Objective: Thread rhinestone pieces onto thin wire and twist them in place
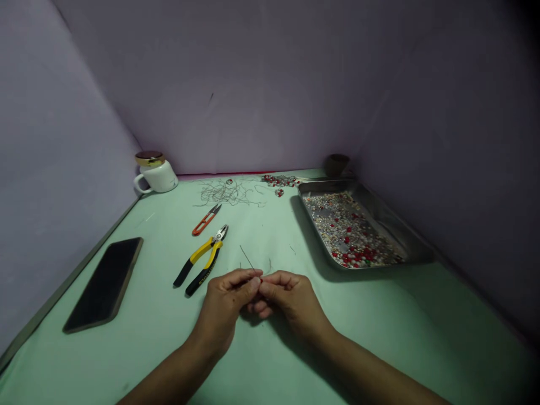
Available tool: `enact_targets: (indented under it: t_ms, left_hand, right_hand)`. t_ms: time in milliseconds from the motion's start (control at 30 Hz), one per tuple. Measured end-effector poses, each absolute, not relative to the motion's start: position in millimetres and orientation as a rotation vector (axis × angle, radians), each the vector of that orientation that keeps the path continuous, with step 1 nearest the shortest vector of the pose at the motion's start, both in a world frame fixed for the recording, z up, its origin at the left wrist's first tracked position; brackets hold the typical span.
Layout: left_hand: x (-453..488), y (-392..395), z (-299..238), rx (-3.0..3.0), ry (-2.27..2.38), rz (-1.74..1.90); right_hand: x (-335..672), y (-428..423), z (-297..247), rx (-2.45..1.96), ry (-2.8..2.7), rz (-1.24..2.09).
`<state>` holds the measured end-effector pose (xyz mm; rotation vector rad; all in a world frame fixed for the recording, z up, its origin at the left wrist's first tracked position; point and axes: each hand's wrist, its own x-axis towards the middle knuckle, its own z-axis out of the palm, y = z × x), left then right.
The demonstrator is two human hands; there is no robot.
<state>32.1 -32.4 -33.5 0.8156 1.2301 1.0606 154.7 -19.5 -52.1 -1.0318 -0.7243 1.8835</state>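
My left hand (230, 295) and my right hand (289, 292) meet fingertip to fingertip low over the green cloth. Both are closed in a pinch around a small piece of beaded wire. A bit of red bead (261, 280) shows between the fingertips; the rest of the piece is hidden by the fingers. One thin dark wire end (247, 256) sticks up and to the left from the pinch. Left of my left hand lie combination pliers (203, 260) with yellow and black handles, their jaws pointing away. Beyond them rest orange thread snips (206, 220).
A metal tray (323, 247) of loose beads, many red, stands to the right. Toward the back lie tangled wires (225, 193) and finished-looking beaded clusters (280, 180). A lidded white mug (158, 175), a phone (104, 284) and a dark brown cup (336, 164) are around the edges.
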Motion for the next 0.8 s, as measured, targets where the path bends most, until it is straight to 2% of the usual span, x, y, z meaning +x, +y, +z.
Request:
enact_targets:
  t_ms: [200,800]
  left_hand:
    - [29,-30,-31,0.72,1.203,1.145]
    - [26,-30,-20,0.668,1.221,1.057]
  right_hand:
    - [155,-21,-49,-1.053,-0.822,1.933]
    - [152,-30,-57,-1.005,-1.035,1.825]
